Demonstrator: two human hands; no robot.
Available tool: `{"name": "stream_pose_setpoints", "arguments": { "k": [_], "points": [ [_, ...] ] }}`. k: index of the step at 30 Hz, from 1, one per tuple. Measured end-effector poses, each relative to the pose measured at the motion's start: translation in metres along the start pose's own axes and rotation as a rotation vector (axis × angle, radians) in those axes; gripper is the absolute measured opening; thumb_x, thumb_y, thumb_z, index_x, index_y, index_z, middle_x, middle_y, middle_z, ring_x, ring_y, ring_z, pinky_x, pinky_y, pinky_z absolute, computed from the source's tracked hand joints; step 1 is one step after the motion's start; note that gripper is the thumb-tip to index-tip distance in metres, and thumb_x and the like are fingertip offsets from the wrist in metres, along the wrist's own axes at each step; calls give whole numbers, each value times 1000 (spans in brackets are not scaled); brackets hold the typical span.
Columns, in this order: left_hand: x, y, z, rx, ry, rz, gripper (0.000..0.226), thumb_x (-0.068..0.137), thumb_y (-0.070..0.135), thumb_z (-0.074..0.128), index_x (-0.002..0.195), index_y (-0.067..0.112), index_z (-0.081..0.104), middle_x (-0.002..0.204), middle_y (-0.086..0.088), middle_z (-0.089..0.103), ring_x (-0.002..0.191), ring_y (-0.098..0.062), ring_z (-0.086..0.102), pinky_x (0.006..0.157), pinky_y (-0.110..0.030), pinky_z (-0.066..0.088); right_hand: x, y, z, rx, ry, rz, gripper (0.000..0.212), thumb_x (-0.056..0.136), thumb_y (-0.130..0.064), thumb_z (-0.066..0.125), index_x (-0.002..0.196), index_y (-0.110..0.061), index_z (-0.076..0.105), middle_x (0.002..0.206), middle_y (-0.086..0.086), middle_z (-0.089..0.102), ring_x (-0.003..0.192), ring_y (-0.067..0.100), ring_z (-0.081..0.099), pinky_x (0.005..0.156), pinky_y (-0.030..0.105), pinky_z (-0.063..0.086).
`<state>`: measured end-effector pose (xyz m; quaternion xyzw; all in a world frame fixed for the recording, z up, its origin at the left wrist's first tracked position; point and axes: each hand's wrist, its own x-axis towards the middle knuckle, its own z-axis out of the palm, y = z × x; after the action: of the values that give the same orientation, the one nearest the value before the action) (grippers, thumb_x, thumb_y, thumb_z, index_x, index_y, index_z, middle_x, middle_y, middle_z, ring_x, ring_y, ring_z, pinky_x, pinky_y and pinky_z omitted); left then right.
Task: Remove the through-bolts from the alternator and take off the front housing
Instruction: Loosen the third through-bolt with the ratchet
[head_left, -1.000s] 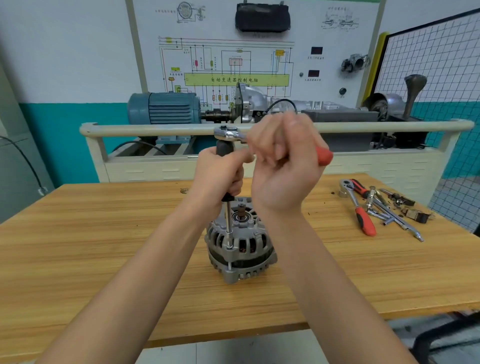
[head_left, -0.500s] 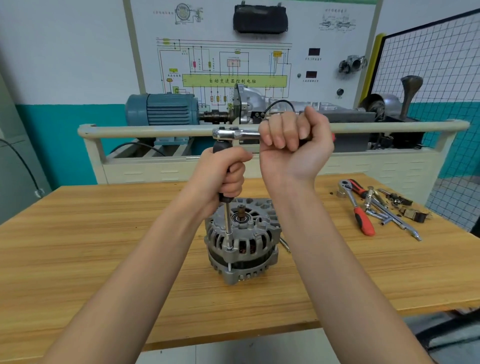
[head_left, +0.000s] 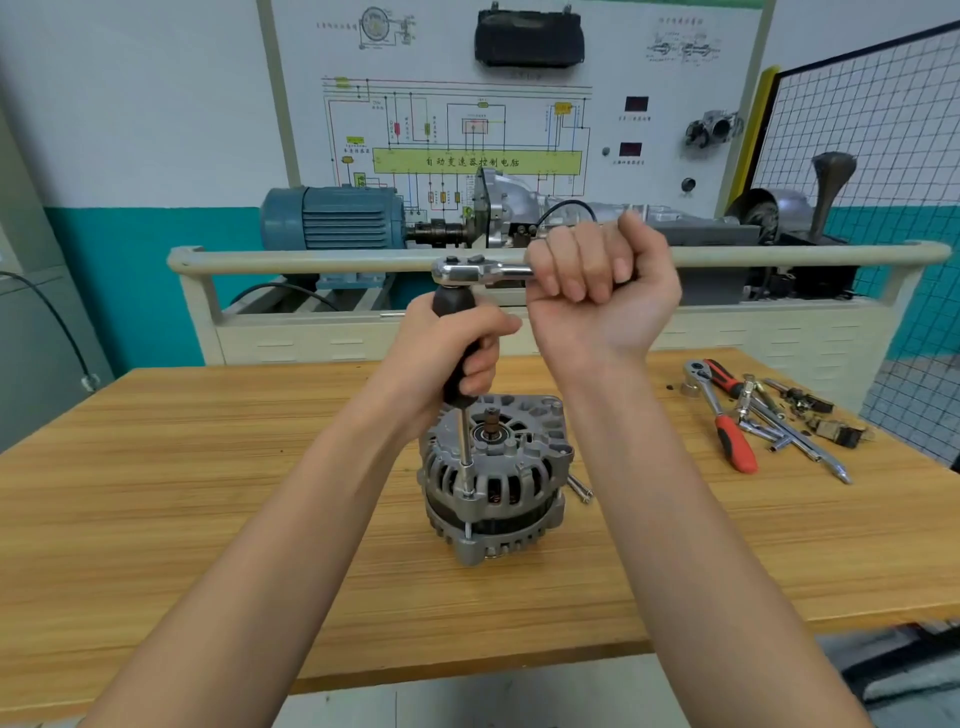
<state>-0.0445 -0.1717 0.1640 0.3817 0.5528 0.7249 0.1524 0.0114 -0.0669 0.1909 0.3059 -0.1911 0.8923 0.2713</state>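
Swung rightward since before, the right hand (head_left: 602, 291) grips the ratchet (head_left: 470, 271) handle; left hand (head_left: 447, 358) clasps the black extension (head_left: 458, 353) above the alternator (head_left: 493, 478)

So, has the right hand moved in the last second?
Yes. The right hand rose in the picture, from just above the alternator to level with the beige rail.

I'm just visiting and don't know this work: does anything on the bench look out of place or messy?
Mostly no. The alternator stands upright under the ratchet. Two loose bolts lie on the workbench against its right side, and a jumbled pile of tools sits at the far right.
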Motion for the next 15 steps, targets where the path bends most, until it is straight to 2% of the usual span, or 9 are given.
{"name": "stream_pose_setpoints", "arguments": {
  "k": [3, 6, 10, 13, 15],
  "points": [
    [-2, 6, -3, 48, -194, -43, 37, 78, 9, 62, 49, 15, 40, 40, 0, 32, 32, -14, 28, 42, -24, 21, 15, -4, -12, 241, 129, 187, 41, 80, -13, 42, 41, -15, 33, 34, -3, 26, 31, 13, 27, 40, 22, 22],
    [0, 7, 2, 45, -127, -92, 45, 87, 7, 58, 49, 14, 34, 36, 3, 28, 29, -11, 22, 40, -19, 17, 20, -2, -14, 259, 189, 191, 41, 81, -13, 42, 41, -15, 33, 34, -3, 26, 31, 13, 27, 39, 22, 22],
    [4, 2, 10, 7, 133, -73, 47, 89, 3, 51, 51, 17, 28, 37, 6, 22, 31, -9, 15, 37, -15, 16, 7, 1, -4, 48, 124, 20, 45, 85, -13, 40, 40, -16, 37, 36, -4, 27, 35, 12, 26, 40, 24, 27],
    [6, -1, 15, 22, 301, -33, 43, 87, 1, 51, 56, 19, 27, 38, 7, 22, 33, -11, 14, 39, -15, 16, -14, 12, 7, -252, -63, -178, 44, 89, -8, 39, 46, -15, 39, 40, -3, 31, 41, 14, 30, 47, 28, 32],
    [6, -1, 19, 37, 360, -16, 43, 87, 2, 54, 57, 19, 28, 38, 8, 23, 33, -10, 15, 38, -15, 16, -25, 21, 11, -480, -193, -368, 37, 86, -1, 39, 53, -18, 39, 43, -3, 34, 43, 15, 31, 49, 30, 29]
  ]
}}
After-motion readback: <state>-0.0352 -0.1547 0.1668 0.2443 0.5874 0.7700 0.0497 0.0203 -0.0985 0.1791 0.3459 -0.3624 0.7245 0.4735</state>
